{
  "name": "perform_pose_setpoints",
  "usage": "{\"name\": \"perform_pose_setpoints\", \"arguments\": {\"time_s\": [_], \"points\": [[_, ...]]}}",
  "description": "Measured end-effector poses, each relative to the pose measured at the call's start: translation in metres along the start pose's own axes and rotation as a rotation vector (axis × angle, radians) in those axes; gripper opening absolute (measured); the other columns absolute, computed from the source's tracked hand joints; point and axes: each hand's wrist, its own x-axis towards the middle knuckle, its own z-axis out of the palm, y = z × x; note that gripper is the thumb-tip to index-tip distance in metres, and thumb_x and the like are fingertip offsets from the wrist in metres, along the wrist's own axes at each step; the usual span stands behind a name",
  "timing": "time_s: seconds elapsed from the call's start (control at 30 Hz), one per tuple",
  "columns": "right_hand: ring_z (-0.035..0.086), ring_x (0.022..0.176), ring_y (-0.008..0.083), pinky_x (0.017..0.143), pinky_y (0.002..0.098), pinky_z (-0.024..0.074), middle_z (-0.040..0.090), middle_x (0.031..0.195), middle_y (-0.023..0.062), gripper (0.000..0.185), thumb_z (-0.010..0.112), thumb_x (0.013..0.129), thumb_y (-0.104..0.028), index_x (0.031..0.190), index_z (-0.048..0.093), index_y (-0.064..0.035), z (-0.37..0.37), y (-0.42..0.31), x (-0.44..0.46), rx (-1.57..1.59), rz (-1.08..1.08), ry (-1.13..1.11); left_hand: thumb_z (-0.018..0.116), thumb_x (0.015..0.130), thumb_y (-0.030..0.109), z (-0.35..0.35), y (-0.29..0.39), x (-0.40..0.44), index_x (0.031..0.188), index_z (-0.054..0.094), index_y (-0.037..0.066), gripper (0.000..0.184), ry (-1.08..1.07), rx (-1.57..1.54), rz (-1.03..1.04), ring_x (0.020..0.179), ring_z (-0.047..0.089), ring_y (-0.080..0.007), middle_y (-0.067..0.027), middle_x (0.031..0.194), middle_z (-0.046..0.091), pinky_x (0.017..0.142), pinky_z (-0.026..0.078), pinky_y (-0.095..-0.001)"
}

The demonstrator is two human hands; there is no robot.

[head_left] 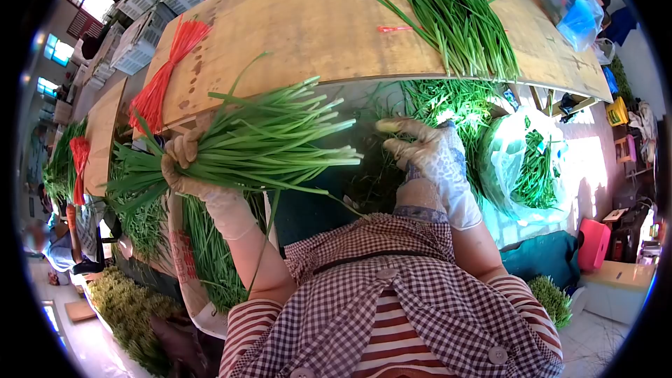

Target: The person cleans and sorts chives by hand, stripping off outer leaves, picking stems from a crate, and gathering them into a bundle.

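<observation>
My left hand [183, 157], in a soiled white glove, is closed around a bunch of garlic chives [273, 136]. Their pale cut ends point right, while the leafy tips hang out past the left side of the hand. A few long blades droop loose below the bunch. To the right of the pale ends, my right hand [427, 150], gloved too, hovers with its fingers apart and nothing visible between them. Across the table's near edge lies a larger pile of chives [462, 21], with its ends toward me.
The wooden table [294, 14] spans the front; red ties [170, 73] hang over its left end. An open plastic bag of greens [535, 168] stands at right. A sack of chives [213, 252] is by my left arm. White crates [140, 42] stand behind; another person [63, 245] is far left.
</observation>
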Motion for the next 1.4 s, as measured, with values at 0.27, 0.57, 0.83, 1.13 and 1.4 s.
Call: {"name": "perform_pose_setpoints", "arguments": {"time_s": [0.27, 0.57, 0.83, 1.13, 1.4], "points": [[0.059, 0.104, 0.0160, 0.090, 0.0288, 0.0474, 0.064, 0.115, 0.0095, 0.048, 0.075, 0.075, -0.009, 0.121, 0.062, -0.0067, 0.038, -0.021, 0.000, 0.067, 0.027, -0.395, 0.058, 0.080, 0.013, -0.020, 0.000, -0.003, 0.066, 0.037, 0.015, 0.025, 0.068, 0.044, -0.070, 0.065, 0.044, -0.0143, 0.0033, 0.060, 0.039, 0.095, 0.038, -0.0399], [0.060, 0.091, 0.0075, 0.079, 0.0212, 0.0485, 0.068, 0.104, 0.0051, 0.041, 0.067, 0.084, -0.004, 0.124, 0.059, -0.0013, 0.037, -0.018, -0.005, 0.526, 0.142, -0.337, 0.058, 0.083, 0.019, -0.003, -0.015, -0.012, 0.064, 0.042, 0.013, 0.025, 0.184, 0.145, -0.066, 0.070, 0.050, -0.0178, 0.0019, 0.061, 0.043, 0.098, 0.038, -0.0483], [0.066, 0.085, 0.0138, 0.070, 0.0242, 0.0527, 0.070, 0.099, 0.0092, 0.025, 0.064, 0.089, -0.020, 0.107, 0.068, -0.0032, 0.015, -0.004, 0.004, 0.634, 0.023, -0.014, 0.057, 0.084, 0.022, -0.031, 0.006, -0.005, 0.066, 0.045, 0.013, 0.024, 0.145, 0.106, -0.080, 0.074, 0.053, -0.0200, 0.0020, 0.062, 0.046, 0.101, 0.037, -0.0504], [0.064, 0.088, 0.0144, 0.084, 0.0276, 0.0497, 0.070, 0.099, 0.0111, 0.029, 0.070, 0.084, -0.016, 0.110, 0.068, -0.0044, 0.019, -0.022, 0.009, 0.113, 0.105, -0.231, 0.056, 0.082, 0.015, -0.013, -0.008, -0.002, 0.062, 0.041, 0.013, 0.025, 0.145, 0.070, -0.053, 0.066, 0.047, -0.0170, 0.0004, 0.059, 0.044, 0.093, 0.041, -0.0401], [0.061, 0.094, 0.0117, 0.086, 0.0280, 0.0483, 0.069, 0.105, 0.0072, 0.035, 0.073, 0.082, -0.014, 0.113, 0.065, 0.0011, 0.047, -0.024, 0.010, 0.085, 0.079, -0.378, 0.056, 0.085, 0.013, -0.007, -0.025, -0.005, 0.063, 0.043, 0.012, 0.025, 0.133, 0.105, -0.107, 0.065, 0.049, -0.0169, -0.0005, 0.059, 0.044, 0.089, 0.041, -0.0360]]}}
